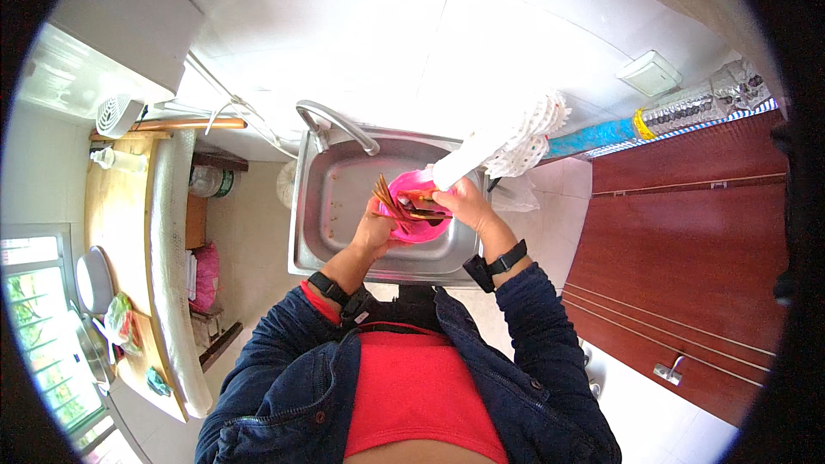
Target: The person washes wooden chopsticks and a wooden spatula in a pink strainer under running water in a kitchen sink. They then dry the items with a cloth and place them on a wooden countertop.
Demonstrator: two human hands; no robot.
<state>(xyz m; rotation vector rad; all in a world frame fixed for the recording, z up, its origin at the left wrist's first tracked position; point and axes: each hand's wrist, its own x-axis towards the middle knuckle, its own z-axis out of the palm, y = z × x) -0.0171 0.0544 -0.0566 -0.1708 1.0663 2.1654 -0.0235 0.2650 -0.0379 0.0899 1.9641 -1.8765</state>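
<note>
Over a stainless steel sink (341, 200), a pink plastic basket or bowl (422, 230) is held up between both hands. My left hand (376, 230) grips its left side, close to a bunch of thin brown sticks (385, 190), possibly chopsticks, that jut over the rim. My right hand (465, 203) is at its upper right side, with the thumb over the rim; what its hidden fingers touch cannot be told. More long utensils lie inside, too jumbled to name. A white cylindrical thing (459, 164) partly covers the basket's upper right edge.
A curved metal faucet (338, 117) arches over the sink's back left. Right of the sink are a spotted white cloth or bag (525, 142) and a long blue wrapped roll (593, 137). A wooden counter (122, 200) with a metal bowl (95, 280) stands at the left.
</note>
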